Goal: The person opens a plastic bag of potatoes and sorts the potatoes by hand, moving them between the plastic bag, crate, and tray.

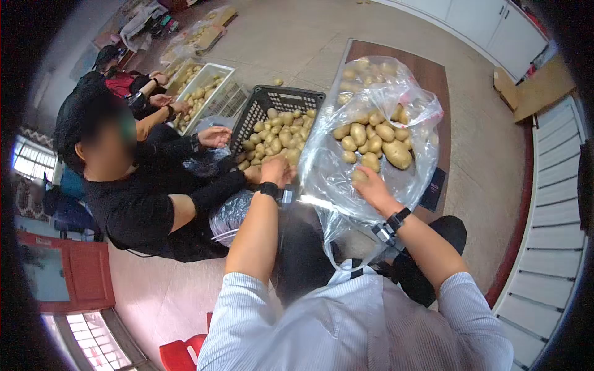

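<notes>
My left hand (279,171) is at the near edge of a black plastic crate (288,93) heaped with potatoes (272,137). Its fingers curl down against the heap, and what they close on is hidden. My right hand (375,193) grips a small potato (359,176) over a clear plastic bag (328,167). The bag lies spread open in front of me, with a pile of potatoes (371,136) inside, among them one large potato (397,154). More potatoes (371,68) show through the plastic at its far end.
A co-worker in black (142,185) sits at my left, with a hand (215,136) by the crate. Beyond, another person works at a white crate (216,74) of potatoes. Under the bag is a brown board (427,74). A red stool (179,352) stands behind me on the left.
</notes>
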{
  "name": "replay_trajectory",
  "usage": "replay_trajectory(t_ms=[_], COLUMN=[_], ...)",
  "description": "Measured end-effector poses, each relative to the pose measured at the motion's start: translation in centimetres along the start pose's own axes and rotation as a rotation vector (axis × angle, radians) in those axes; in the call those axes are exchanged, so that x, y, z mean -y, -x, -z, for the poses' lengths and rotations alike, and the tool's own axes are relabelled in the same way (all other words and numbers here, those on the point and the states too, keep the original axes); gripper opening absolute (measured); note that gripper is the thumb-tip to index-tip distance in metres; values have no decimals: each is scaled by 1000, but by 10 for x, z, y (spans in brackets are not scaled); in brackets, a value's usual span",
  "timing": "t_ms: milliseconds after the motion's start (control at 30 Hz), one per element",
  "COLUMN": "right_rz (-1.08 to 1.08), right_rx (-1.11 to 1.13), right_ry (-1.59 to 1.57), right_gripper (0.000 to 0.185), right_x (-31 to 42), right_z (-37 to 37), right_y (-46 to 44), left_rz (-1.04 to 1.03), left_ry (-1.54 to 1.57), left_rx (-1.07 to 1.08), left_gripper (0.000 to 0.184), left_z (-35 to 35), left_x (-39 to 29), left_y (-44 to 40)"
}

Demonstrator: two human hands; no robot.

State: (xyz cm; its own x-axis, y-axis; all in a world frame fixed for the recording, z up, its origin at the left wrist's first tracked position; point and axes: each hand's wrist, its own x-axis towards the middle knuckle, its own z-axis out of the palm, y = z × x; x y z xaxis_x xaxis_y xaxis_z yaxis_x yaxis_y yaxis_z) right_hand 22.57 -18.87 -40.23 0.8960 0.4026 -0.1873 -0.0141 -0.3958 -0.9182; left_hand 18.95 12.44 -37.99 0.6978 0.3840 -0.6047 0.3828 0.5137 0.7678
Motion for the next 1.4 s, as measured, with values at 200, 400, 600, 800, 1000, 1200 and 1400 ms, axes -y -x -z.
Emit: replay_trajectory(t_ms=[200, 400, 600, 800, 1000, 1200, 1400], right_rz=[98, 132, 183, 171, 123, -38, -161], right_rx=[78, 127, 151, -93, -491, -836, -988], right_ry=[-91, -204, -374, -126, 171, 453, 346], right_gripper=[47, 37, 40, 45, 50, 60, 65], right_x=[52, 107, 78, 38, -15, -22, -40], right_z=[-21, -30, -41, -20, 31, 68, 82], right_y=[1, 11, 6, 25, 52, 67, 64], left_rz=[120, 335, 242, 127, 17, -34, -113], left_ry=[-255, -369, -351, 5, 139, 134, -263], left_rx=[273, 503, 668, 184, -30, -173, -79], left_gripper=[35, 47, 38, 32, 32, 32, 36], left_z=[-42, -63, -40, -28, -4, 5, 19], left_x=[-6, -8, 5, -4, 1, 2, 1], left_y=[26, 45, 11, 9, -5, -13, -20])
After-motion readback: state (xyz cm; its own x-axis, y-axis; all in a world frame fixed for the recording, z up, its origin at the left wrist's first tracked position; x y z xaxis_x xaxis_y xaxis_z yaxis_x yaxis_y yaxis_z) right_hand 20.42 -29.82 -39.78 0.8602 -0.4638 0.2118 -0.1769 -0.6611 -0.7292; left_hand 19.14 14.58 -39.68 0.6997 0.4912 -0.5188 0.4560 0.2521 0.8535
